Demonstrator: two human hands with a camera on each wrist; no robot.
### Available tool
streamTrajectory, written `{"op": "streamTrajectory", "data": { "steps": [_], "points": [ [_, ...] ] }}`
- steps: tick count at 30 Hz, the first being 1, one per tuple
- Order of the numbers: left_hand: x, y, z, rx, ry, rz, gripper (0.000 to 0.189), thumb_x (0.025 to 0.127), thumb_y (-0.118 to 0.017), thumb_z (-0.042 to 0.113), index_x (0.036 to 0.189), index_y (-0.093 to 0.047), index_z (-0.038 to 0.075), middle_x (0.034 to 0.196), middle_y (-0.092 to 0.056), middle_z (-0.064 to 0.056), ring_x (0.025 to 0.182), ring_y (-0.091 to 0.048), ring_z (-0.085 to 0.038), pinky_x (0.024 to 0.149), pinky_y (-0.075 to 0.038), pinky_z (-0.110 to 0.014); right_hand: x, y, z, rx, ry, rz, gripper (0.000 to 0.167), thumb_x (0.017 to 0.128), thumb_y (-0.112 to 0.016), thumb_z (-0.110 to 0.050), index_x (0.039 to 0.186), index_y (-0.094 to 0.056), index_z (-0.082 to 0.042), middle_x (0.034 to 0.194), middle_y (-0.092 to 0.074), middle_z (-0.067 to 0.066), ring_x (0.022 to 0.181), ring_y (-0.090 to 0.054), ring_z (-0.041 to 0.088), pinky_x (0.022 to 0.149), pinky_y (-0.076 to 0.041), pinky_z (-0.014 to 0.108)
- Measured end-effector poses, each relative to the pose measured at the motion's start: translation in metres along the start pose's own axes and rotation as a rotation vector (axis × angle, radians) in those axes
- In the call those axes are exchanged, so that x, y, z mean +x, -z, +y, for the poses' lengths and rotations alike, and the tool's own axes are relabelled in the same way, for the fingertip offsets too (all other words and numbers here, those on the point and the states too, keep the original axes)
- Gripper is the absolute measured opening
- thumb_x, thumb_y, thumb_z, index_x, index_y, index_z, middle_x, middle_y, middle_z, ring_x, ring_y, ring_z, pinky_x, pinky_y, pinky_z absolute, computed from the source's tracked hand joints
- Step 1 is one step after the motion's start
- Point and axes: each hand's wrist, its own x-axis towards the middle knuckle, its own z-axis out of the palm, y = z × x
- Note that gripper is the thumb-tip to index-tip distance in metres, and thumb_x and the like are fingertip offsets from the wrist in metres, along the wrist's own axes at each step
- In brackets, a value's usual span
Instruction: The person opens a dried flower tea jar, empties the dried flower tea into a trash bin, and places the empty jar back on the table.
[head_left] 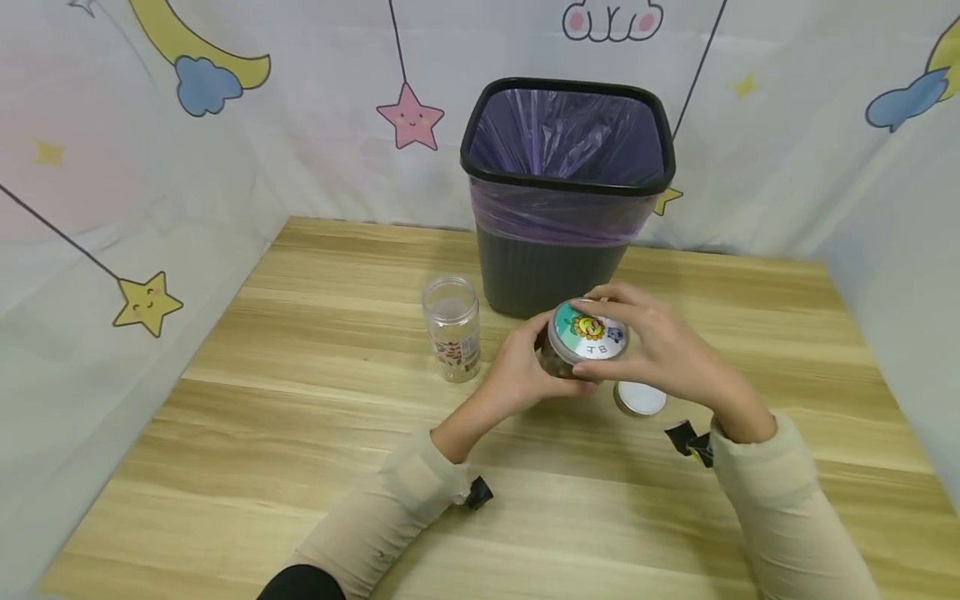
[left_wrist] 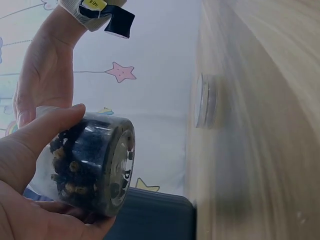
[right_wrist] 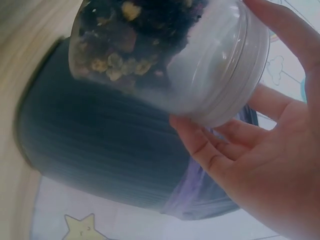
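Observation:
A clear jar (left_wrist: 80,165) partly filled with dark and yellowish dried bits, like dried flower tea, is held above the table. Its lid (head_left: 588,331) bears a green and white sticker with a smiling sunflower. My left hand (head_left: 521,367) grips the jar's body from the side, thumb and fingers around it. Fingers and thumb of my right hand (head_left: 660,342) hold the lid's rim, and in the right wrist view the lid (right_wrist: 257,55) sits on the jar. Left of the hands stands an uncovered clear jar (head_left: 452,333) with printed figures.
Behind the hands stands a dark bin (head_left: 555,267) lined with a purple bag (head_left: 566,212). A round white-topped lid (head_left: 642,398) lies on the wooden table (head_left: 300,400), under the right hand. A printed cloth (head_left: 322,150) hangs around the table.

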Motion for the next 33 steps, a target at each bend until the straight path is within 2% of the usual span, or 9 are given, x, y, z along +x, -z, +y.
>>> {"op": "streamTrajectory", "data": {
  "steps": [8,13,20,28,33],
  "points": [
    [-0.002,0.007,0.011,0.087,-0.069,0.015,0.091,0.066,-0.095,0.031,0.143,-0.051,0.009,0.131,-0.061,-0.003,0.118,-0.056,-0.013,0.098,-0.047,-0.03,-0.001,0.014,-0.007,-0.006,0.044,-0.044,0.07,0.078,-0.087,-0.026,0.139,-0.059,-0.007,0.132,-0.055,0.01,0.118,-0.055,0.028,0.09,-0.05,0.048],
    [-0.002,0.013,0.016,0.095,-0.149,0.024,0.085,0.066,-0.095,0.031,0.139,-0.056,0.012,0.125,-0.065,0.001,0.111,-0.059,-0.008,0.093,-0.049,-0.026,0.001,0.021,-0.013,-0.012,0.06,-0.069,0.071,0.08,-0.086,-0.028,0.142,-0.057,-0.009,0.137,-0.053,0.01,0.122,-0.054,0.029,0.093,-0.049,0.049],
    [-0.003,0.02,0.023,0.117,-0.216,0.054,0.083,0.064,-0.096,0.029,0.136,-0.059,0.013,0.122,-0.066,0.002,0.108,-0.06,-0.006,0.09,-0.05,-0.023,0.005,0.027,-0.018,-0.028,0.093,-0.087,0.07,0.082,-0.084,-0.025,0.144,-0.055,-0.01,0.143,-0.05,0.014,0.126,-0.05,0.03,0.094,-0.049,0.051],
    [-0.002,0.027,0.028,0.124,-0.249,0.057,0.08,0.064,-0.096,0.027,0.133,-0.061,0.011,0.115,-0.069,0.002,0.101,-0.063,-0.004,0.085,-0.052,-0.021,0.01,0.033,-0.021,-0.022,0.13,-0.104,0.068,0.082,-0.084,-0.024,0.142,-0.056,-0.011,0.147,-0.048,0.013,0.13,-0.048,0.029,0.096,-0.047,0.051],
    [-0.002,0.03,0.03,0.113,-0.245,0.047,0.08,0.063,-0.096,0.027,0.133,-0.061,0.011,0.113,-0.069,0.003,0.099,-0.064,-0.004,0.083,-0.053,-0.022,0.014,0.037,-0.02,-0.02,0.147,-0.143,0.067,0.081,-0.085,-0.024,0.141,-0.058,-0.01,0.148,-0.046,0.018,0.133,-0.046,0.035,0.098,-0.046,0.054]
  ]
}}
